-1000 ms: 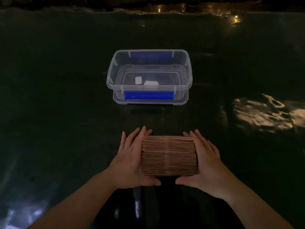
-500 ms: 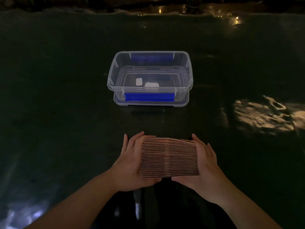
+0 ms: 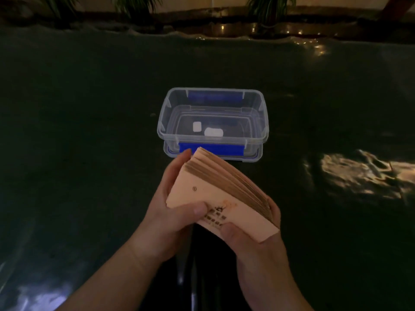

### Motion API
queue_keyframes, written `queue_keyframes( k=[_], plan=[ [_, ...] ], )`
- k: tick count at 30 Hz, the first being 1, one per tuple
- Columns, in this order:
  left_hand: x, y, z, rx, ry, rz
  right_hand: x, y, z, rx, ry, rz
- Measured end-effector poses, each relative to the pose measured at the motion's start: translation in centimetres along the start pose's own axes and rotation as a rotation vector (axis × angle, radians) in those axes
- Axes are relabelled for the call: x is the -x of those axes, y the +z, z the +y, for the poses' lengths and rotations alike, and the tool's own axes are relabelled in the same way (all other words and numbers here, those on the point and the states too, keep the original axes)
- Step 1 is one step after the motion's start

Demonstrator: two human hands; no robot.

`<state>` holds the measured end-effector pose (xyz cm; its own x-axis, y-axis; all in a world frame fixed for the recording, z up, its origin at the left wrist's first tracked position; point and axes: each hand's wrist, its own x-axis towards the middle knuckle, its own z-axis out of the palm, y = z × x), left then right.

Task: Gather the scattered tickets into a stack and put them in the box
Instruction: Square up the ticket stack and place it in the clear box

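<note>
A thick stack of pale pink tickets (image 3: 211,194) is held up off the dark table, tilted so its printed face looks at me and its edges fan to the upper right. My left hand (image 3: 170,209) grips its left side, thumb on the face. My right hand (image 3: 253,241) holds the lower right corner from beneath, thumb on the face. Just beyond the stack stands the clear plastic box (image 3: 258,131) with blue clips, open on top, with two small white pieces (image 3: 213,132) on its floor.
The box sits on what looks like its own lid (image 3: 258,154). The table (image 3: 89,153) is dark and glossy, with a bright reflection (image 3: 359,173) at right. Plants (image 3: 134,5) line the far edge.
Both hands have lifted the stack from the table and tilted it toward me, bringing it nearer the box. The box has not moved.
</note>
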<state>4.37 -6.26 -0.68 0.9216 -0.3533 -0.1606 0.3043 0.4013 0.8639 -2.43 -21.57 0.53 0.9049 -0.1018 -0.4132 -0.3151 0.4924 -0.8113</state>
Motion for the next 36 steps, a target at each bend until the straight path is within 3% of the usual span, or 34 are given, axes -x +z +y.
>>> queue_keyframes(
  k=[4,7,9,12,16,20,27,36],
  plan=[
    [-1.3,1.8,0.4,0.187,-0.039,0.189,-0.9,3.9,0.2,-0.167,-0.012,0.035],
    [-2.0,2.2,2.0,0.101,-0.059,0.215,-1.7,5.2,-0.2,-0.118,0.043,0.01],
    [-2.7,1.3,3.8,0.036,-0.076,0.223,-2.7,4.9,-1.4,-0.067,0.116,-0.101],
    [-4.2,-0.3,6.9,-0.08,-0.132,0.263,-5.0,4.8,-4.6,0.077,0.072,-0.138],
    [-7.4,-0.8,9.7,-0.185,-0.278,0.181,-10.3,7.5,-8.5,0.428,0.012,-0.229],
    [-12.0,-1.3,12.0,-0.212,-0.428,0.162,-15.2,9.2,-10.1,0.4,0.075,-0.301],
    [-17.8,-1.9,12.3,-0.301,-0.528,0.185,-22.2,8.6,-10.1,0.213,0.232,-0.252],
    [-19.1,-3.1,10.9,-0.364,-0.562,0.352,-25.7,9.0,-6.9,0.275,0.326,-0.146]
  ],
)
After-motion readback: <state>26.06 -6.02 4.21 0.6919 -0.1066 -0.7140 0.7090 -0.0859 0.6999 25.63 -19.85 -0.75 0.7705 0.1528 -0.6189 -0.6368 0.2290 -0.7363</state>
